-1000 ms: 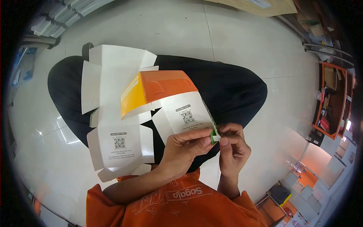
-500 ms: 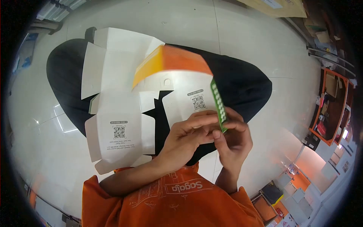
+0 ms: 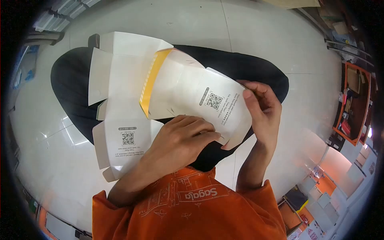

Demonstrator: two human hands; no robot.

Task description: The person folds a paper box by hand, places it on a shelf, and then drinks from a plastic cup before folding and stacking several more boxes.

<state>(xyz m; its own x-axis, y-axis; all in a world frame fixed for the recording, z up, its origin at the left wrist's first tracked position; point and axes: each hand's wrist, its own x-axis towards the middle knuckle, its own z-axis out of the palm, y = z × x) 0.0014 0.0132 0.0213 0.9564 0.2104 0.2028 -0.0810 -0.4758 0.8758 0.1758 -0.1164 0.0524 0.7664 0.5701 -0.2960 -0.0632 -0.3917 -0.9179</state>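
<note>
A white cardboard box blank (image 3: 180, 86) with a yellow edge strip and a printed QR code lies tilted across my lap. My right hand (image 3: 262, 108) grips its right edge, thumb on the white face and fingers behind. Near the lower edge of this blank, my left hand (image 3: 186, 138) has its fingers bent together around the edge; the fingertips are partly hidden. Under it and to the left, a second white blank (image 3: 130, 84) rests on my leg, its own QR code facing up and its flaps spread.
Dark trousers (image 3: 72, 72) cover my crossed legs on the pale tiled floor (image 3: 152, 24). An orange-edged shelf (image 3: 352, 104) with items stands at the right. Clear stacked containers (image 3: 56, 18) are at the upper left, and cardboard (image 3: 296, 3) lies at the top.
The upper blank has turned and opened flatter, showing its white face in place of the orange panel. My right hand has moved up and right; my left hand has shifted slightly left.
</note>
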